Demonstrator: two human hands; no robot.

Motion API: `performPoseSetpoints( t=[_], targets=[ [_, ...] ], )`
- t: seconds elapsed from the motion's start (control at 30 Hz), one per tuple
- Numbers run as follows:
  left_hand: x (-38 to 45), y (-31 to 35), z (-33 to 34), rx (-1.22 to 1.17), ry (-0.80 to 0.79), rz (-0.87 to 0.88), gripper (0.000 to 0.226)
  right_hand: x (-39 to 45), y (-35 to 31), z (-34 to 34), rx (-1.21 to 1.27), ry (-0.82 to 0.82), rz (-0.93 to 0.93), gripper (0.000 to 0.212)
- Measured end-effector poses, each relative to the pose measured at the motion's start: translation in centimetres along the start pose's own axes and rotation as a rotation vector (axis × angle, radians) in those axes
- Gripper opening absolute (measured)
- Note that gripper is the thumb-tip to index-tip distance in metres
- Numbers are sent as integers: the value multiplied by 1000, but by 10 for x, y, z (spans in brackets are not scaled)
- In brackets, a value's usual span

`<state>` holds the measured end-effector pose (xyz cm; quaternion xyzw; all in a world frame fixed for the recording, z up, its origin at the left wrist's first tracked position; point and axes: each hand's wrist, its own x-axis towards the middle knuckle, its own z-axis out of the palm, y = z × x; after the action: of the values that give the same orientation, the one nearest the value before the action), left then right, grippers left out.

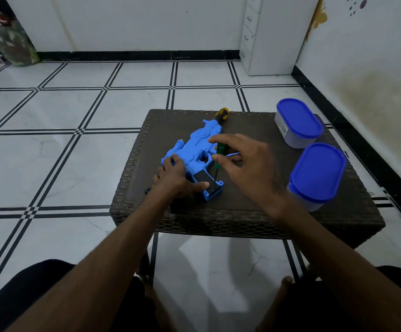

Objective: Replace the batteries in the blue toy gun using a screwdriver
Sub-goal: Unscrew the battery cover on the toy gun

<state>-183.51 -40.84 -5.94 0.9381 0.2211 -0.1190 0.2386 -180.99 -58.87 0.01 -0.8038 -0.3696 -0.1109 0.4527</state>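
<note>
The blue toy gun (196, 150) lies flat on the dark wicker table (247, 219), its grip toward me. A black battery cover (203, 179) sits on the grip. My left hand (175, 179) presses down on the gun's body beside the grip, thumb against the cover. My right hand (247, 161) holds a green-handled screwdriver (219, 154) upright, its thin shaft reaching down to the lower end of the grip. A second screwdriver with a yellow and black handle (222, 113) lies at the table's far edge behind the gun.
Two clear tubs with blue lids stand on the table's right side, one far (299, 122) and one near (318, 172). A small dark object (148, 190) peeks out left of my left wrist. Tiled floor surrounds the table; a white cabinet (273, 34) stands far right.
</note>
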Motion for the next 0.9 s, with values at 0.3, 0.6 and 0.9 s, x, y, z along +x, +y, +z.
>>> performPoseSetpoints(
  t=[0.3,0.6,0.9],
  targets=[
    [0,1,-1,2,-6,-15,125,4,1,-8,46,54,17,33],
    [0,-1,0,3,-7,-6,125,-3,5,-1,41,13,-8,34],
    [-1,-1,0,-7,-6,-8,126,-2,4,-2,15,-12,-24,36]
  ],
)
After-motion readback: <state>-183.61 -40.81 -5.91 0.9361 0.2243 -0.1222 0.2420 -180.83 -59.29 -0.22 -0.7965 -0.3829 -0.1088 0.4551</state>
